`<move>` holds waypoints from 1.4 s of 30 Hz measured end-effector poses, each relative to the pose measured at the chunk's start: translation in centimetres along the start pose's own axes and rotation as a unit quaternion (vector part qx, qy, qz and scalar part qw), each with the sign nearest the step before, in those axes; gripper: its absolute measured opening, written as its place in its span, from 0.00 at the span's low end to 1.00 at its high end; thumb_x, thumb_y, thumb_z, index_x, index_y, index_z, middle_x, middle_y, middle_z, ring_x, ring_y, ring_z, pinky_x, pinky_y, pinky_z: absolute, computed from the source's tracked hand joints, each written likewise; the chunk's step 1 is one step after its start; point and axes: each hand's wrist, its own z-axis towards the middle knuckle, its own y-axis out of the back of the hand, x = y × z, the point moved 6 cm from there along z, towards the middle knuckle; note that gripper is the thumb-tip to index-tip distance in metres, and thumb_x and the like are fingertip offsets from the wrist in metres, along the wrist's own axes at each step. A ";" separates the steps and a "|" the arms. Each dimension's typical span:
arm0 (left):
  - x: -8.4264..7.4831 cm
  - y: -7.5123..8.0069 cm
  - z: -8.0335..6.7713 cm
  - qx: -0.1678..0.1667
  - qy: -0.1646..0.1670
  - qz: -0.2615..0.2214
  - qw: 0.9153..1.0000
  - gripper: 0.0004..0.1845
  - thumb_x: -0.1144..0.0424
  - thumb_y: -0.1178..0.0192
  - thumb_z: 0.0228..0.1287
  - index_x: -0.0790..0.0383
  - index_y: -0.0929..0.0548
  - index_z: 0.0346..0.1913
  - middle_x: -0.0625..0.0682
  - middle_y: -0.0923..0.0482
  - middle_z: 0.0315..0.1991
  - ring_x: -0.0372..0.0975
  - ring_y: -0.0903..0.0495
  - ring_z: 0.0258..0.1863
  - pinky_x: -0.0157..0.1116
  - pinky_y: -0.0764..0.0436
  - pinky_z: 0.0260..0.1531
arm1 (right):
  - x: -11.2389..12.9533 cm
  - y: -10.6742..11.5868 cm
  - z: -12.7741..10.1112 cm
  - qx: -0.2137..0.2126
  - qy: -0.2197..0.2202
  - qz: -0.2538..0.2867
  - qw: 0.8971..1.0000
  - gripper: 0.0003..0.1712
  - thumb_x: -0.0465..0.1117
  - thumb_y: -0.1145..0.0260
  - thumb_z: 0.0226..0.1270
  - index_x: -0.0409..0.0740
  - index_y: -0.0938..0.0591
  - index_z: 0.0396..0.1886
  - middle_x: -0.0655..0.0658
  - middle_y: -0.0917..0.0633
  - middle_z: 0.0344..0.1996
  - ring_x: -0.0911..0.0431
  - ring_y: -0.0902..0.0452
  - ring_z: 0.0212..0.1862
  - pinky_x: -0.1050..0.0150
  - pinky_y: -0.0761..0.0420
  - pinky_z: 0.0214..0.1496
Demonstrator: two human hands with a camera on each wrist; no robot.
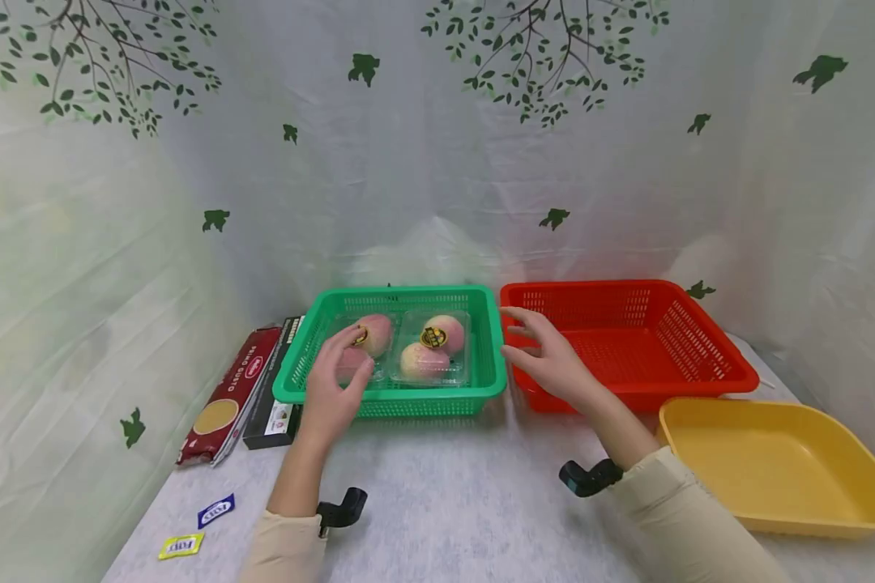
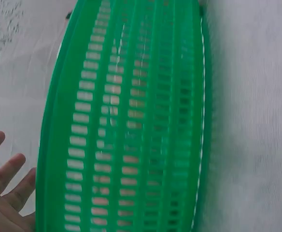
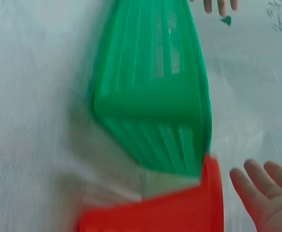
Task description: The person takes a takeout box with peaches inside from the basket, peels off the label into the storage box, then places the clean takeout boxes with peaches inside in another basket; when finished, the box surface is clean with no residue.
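Note:
A green basket (image 1: 437, 401) stands mid-table and holds a clear plastic clamshell (image 1: 426, 368) of pink peaches. My left hand (image 1: 339, 368) hovers over the basket's front left corner, beside the clamshell, its fingers relaxed and gripping nothing. In the left wrist view the spread fingers (image 2: 6, 188) stay clear of the green basket (image 2: 131, 121). My right hand (image 1: 535, 344) is held open with spread fingers at the basket's right side, above the gap to a red basket (image 1: 627, 340). The right wrist view shows those fingers (image 3: 261, 188) apart from both the green basket (image 3: 155, 96) and the red basket (image 3: 179, 212).
A yellow tray (image 1: 773, 461) lies at the front right. Left of the green basket lie a red pasta packet (image 1: 226, 397) and a black box (image 1: 277, 389). A blue sachet (image 1: 215, 510) and a yellow sachet (image 1: 181, 546) sit near the front left edge. Leaf-printed curtains close in the table.

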 end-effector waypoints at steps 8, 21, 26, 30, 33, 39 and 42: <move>1.9 2.5 0.1 -0.037 0.024 0.030 0.999 0.24 0.63 0.39 0.69 0.58 0.25 0.67 0.57 0.31 0.71 0.50 0.36 0.74 0.58 0.38 0.71 | 0.9 -4.2 2.2 0.068 -0.075 0.070 0.992 0.40 0.52 0.34 0.69 0.71 0.42 0.76 0.52 0.40 0.78 0.46 0.41 0.77 0.37 0.26 0.66; 5.8 7.0 -1.0 -0.175 0.147 0.001 0.974 0.19 0.55 0.43 0.74 0.57 0.20 0.62 0.53 0.29 0.70 0.48 0.35 0.73 0.58 0.36 0.71 | 0.4 -8.2 5.2 0.078 -0.166 0.157 0.971 0.43 0.50 0.33 0.68 0.63 0.44 0.78 0.44 0.43 0.78 0.43 0.51 0.79 0.36 0.42 0.76; 7.3 6.8 -1.4 -0.174 0.196 -0.038 0.964 0.20 0.54 0.43 0.73 0.59 0.20 0.62 0.52 0.32 0.72 0.49 0.34 0.73 0.56 0.37 0.72 | 0.0 -9.2 6.1 0.063 -0.182 0.138 0.971 0.42 0.48 0.35 0.70 0.62 0.42 0.79 0.42 0.48 0.79 0.42 0.51 0.78 0.36 0.43 0.76; 8.4 6.1 -1.7 -0.154 0.237 -0.085 0.955 0.20 0.56 0.43 0.74 0.57 0.22 0.64 0.53 0.34 0.74 0.49 0.39 0.76 0.55 0.42 0.75 | -0.5 -10.1 6.6 0.058 -0.200 0.128 0.970 0.41 0.47 0.35 0.69 0.60 0.41 0.78 0.39 0.55 0.80 0.39 0.61 0.80 0.36 0.46 0.77; 9.2 5.5 -1.9 -0.138 0.273 -0.117 0.945 0.21 0.56 0.44 0.74 0.54 0.24 0.66 0.52 0.35 0.75 0.47 0.41 0.76 0.56 0.43 0.75 | -0.7 -10.5 6.9 0.055 -0.203 0.135 0.968 0.40 0.44 0.35 0.70 0.56 0.40 0.78 0.38 0.51 0.80 0.40 0.59 0.80 0.38 0.46 0.78; 10.2 4.9 -2.4 -0.144 0.308 -0.167 0.925 0.21 0.54 0.45 0.75 0.49 0.25 0.68 0.51 0.35 0.74 0.44 0.40 0.73 0.54 0.41 0.74 | -0.8 -11.1 7.3 0.080 -0.193 0.158 0.965 0.37 0.37 0.39 0.72 0.51 0.41 0.78 0.39 0.35 0.76 0.45 0.41 0.77 0.44 0.42 0.78; 10.4 4.7 -2.4 -0.144 0.311 -0.173 0.923 0.22 0.52 0.45 0.75 0.48 0.25 0.68 0.50 0.36 0.75 0.44 0.41 0.74 0.54 0.42 0.74 | -1.0 -11.1 7.4 0.085 -0.196 0.155 0.965 0.36 0.37 0.40 0.73 0.50 0.39 0.77 0.40 0.36 0.75 0.44 0.44 0.77 0.44 0.44 0.79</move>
